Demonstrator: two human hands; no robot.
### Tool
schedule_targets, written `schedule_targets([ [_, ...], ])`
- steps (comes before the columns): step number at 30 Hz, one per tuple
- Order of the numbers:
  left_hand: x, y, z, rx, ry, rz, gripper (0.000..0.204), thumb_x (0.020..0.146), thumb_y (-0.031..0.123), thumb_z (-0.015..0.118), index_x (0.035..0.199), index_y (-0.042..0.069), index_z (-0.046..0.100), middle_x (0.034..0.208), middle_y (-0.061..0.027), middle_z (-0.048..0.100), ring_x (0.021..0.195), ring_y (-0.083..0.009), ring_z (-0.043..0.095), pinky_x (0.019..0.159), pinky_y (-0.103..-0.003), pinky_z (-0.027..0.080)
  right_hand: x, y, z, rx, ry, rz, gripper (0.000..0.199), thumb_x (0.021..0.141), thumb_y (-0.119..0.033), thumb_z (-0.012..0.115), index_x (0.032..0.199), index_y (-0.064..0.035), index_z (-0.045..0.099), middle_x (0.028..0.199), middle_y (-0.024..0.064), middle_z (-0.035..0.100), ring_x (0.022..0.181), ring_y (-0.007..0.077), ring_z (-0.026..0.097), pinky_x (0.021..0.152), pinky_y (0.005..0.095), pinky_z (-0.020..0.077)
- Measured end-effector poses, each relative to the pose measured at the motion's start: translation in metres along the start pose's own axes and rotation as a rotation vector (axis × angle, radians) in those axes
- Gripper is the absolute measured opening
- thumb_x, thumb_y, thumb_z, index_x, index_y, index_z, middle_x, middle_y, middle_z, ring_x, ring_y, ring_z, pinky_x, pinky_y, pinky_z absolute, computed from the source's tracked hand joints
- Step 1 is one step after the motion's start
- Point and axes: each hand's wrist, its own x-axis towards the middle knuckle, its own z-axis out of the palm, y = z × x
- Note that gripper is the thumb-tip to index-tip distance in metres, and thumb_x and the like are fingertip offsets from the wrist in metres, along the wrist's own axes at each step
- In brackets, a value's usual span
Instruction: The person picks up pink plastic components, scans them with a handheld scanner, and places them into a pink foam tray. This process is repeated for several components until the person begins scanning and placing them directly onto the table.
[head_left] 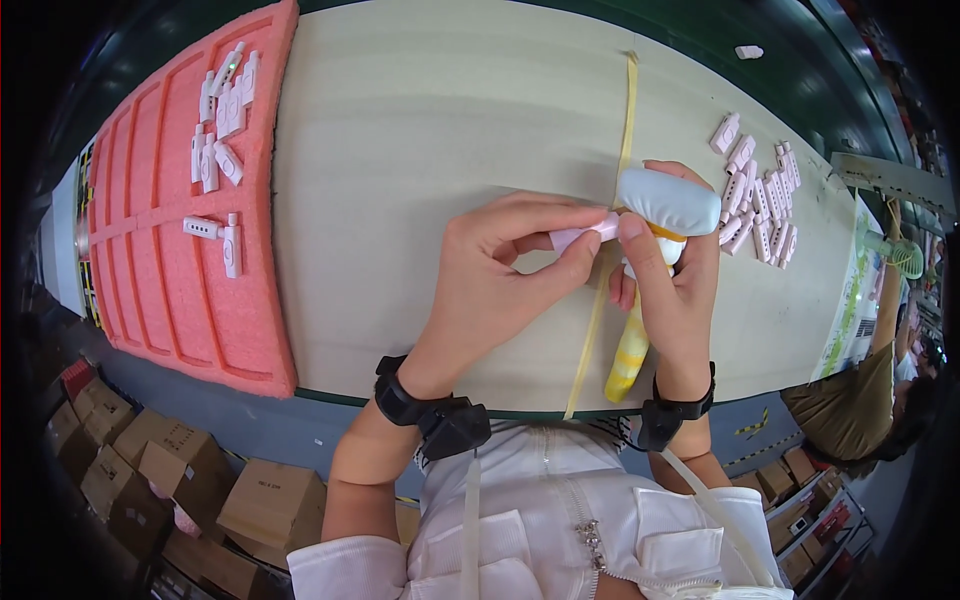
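Pinched between the thumb and fingers of my left hand (500,262) is a small pale pink plastic device (570,238), held level above the table. My right hand (685,300) has its thumb tip at the device's right end. That same hand also grips a mallet, whose thick head (668,202) is wrapped in light blue cloth and whose yellow-and-white handle (627,360) slants down toward the table's near edge. The fingers around the handle are partly hidden behind it. Black bands circle both wrists.
A ribbed pink foam tray (180,305) lies at left with several similar devices (232,245). More devices (765,205) are heaped at right. Yellow tape (592,345) crosses the beige table (400,130). Cardboard boxes (268,505) stand below left; another person (850,405) is at far right.
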Motion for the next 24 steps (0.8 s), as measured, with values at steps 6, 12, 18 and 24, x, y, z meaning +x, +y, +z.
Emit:
schedule_targets([
  [6, 0.003, 0.003, -0.005, -0.002, -0.027, -0.070, 0.026, 0.089, -0.005, 0.074, 0.114, 0.000, 0.077, 0.110, -0.0119, 0.075, 0.097, -0.0153, 0.072, 0.084, -0.027, 0.060, -0.001, 0.000, 0.001, -0.006, -0.007, -0.033, 0.048, 0.096, -0.009, 0.070, 0.137, -0.0044, 0.045, 0.100, 0.0039, 0.062, 0.067, 0.0050, 0.058, 0.050, 0.0208, 0.0466],
  [12, -0.001, 0.014, -0.005, 0.060, -0.011, -0.111, 0.025, 0.090, -0.002, 0.074, 0.115, 0.001, 0.077, 0.106, -0.0101, 0.076, 0.095, -0.0133, 0.072, 0.080, -0.025, 0.060, 0.001, 0.005, 0.004, -0.028, -0.020, -0.057, 0.050, 0.094, -0.008, 0.073, 0.136, -0.0046, 0.046, 0.099, 0.0032, 0.062, 0.067, 0.0044, 0.057, 0.051, 0.0206, 0.0465],
  [18, 0.004, 0.022, -0.018, 0.296, 0.017, 0.002, 0.021, 0.090, 0.005, 0.075, 0.111, 0.002, 0.077, 0.102, -0.0107, 0.077, 0.090, -0.0139, 0.072, 0.077, -0.028, 0.058, -0.001, 0.005, 0.006, -0.031, 0.014, -0.035, 0.049, 0.096, -0.015, 0.073, 0.138, -0.0053, 0.048, 0.090, 0.0044, 0.066, 0.055, 0.0045, 0.053, 0.046, 0.0200, 0.0406],
  [24, 0.017, 0.080, -0.110, 1.135, 0.764, 0.226, 0.024, 0.090, 0.016, 0.075, 0.109, 0.002, 0.077, 0.098, -0.0155, 0.077, 0.085, -0.0246, 0.073, 0.076, -0.034, 0.056, 0.002, 0.008, 0.004, -0.133, 0.040, -0.007, 0.047, 0.098, -0.020, 0.073, 0.137, -0.0084, 0.049, 0.094, 0.0051, 0.069, 0.055, 0.0032, 0.051, 0.046, 0.0191, 0.0398],
])
